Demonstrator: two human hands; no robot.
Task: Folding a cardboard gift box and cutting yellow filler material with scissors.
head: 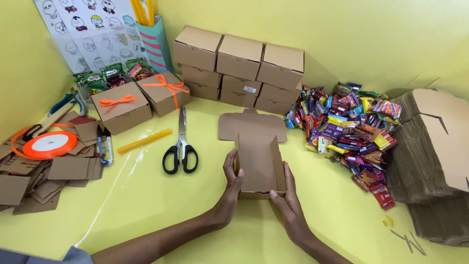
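Note:
A flat brown cardboard box blank [256, 146] lies on the yellow table [161, 205], partly folded: its two side walls stand up and its lid flap lies flat at the far end. My left hand [231, 183] grips the left wall near the front corner. My right hand [288, 200] holds the right wall and the front edge. Both hands press the walls upright.
Black-handled scissors [181, 146] and a yellow stick [144, 141] lie left of the blank. Two boxes tied with orange ribbon [141, 100], an orange ribbon spool [50, 144] and cardboard scraps [44, 176] sit far left. Stacked closed boxes [239, 68] stand behind, a candy pile [349, 132] and stacked flat blanks [432, 151] right.

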